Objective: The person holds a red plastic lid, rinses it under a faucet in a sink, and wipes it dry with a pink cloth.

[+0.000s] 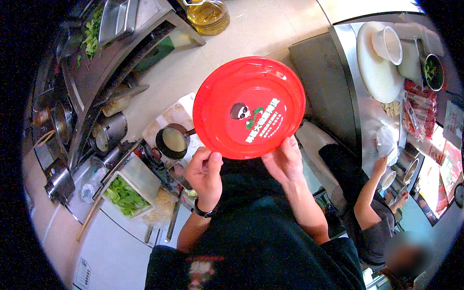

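Note:
A round red plastic lid (217,108), printed with a cartoon figure and white writing, is held out flat in front of my chest. My left hand (207,170) pinches its near left rim between thumb and fingers. At the near right rim, my right hand (288,159) grips it with the thumb near the edge and the fingers mostly underneath. To the left of the lid is a saucepan (173,141) holding a pale liquid; the lid covers part of its handle.
Left stand a bin of leafy greens (127,195), a steel pot (110,128) and a worktop with a metal tray (117,20). An oil jug (208,18) stands ahead. At right, a co-worker (373,206) works by a steel counter with a white cutting board (373,78).

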### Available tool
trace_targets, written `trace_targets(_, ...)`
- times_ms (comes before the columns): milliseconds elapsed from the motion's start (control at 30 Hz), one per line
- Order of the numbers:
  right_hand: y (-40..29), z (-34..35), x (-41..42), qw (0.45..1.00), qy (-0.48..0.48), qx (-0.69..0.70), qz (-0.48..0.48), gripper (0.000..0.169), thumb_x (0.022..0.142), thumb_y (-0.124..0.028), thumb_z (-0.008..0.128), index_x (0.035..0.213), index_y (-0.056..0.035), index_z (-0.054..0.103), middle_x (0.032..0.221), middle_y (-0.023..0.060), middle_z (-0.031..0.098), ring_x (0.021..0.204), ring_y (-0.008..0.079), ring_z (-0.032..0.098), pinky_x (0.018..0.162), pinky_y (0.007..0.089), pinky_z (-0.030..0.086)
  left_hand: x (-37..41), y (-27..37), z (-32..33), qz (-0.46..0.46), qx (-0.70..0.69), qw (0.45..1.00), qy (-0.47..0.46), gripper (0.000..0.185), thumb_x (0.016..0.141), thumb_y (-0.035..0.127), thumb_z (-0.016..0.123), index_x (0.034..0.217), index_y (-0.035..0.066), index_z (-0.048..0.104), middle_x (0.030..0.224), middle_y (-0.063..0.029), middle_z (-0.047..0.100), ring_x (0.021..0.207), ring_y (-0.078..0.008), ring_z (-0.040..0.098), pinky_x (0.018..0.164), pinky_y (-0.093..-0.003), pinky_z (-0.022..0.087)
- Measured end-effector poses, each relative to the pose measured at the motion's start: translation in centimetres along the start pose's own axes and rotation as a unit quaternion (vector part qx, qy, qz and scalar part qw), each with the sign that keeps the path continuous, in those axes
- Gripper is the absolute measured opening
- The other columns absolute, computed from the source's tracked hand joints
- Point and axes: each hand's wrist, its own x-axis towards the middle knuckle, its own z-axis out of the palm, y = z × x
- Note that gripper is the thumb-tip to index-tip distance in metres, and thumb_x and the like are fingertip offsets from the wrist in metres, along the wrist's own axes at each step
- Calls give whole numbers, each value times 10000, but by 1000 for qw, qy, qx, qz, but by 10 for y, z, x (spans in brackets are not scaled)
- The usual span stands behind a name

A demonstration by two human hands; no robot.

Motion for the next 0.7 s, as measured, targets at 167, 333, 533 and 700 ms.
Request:
trace_targets(167,-2,14,-1,999,-7,-36,-25,486,836,-229,631,1260,-83,444,1275,73,500,1174,254,476,969,481,394,8,0,1,69,53,994,60,135,839,81,601,919,-22,566,756,-28,512,644,-89,450,553,-213,358)
trace_targets(333,0,11,-3,999,-23,-18,-23,491,836,-240,632,1262,-81,446,1271,77,504,1173,249,477,983,481,380,34,53,11,377,369,847,69,369,774,156,686,1081,-16,578,900,-111,529,767,-190,480,615,-271,399)
trace_targets(533,4,20,-7,998,9,-43,-41,546,808,-282,662,1258,-62,445,1251,85,518,1154,237,496,990,454,381,45,109,36,405,555,727,6,494,753,241,704,1203,92,566,1025,-105,418,932,-231,384,755,-323,353)
trace_targets(700,7,19,-13,997,17,-53,-44,577,790,-294,682,1257,-50,447,1251,98,517,1155,243,496,996,448,378,50,110,45,394,609,685,-64,499,731,248,723,1209,202,587,991,-79,377,893,-221,322,707,-300,311)
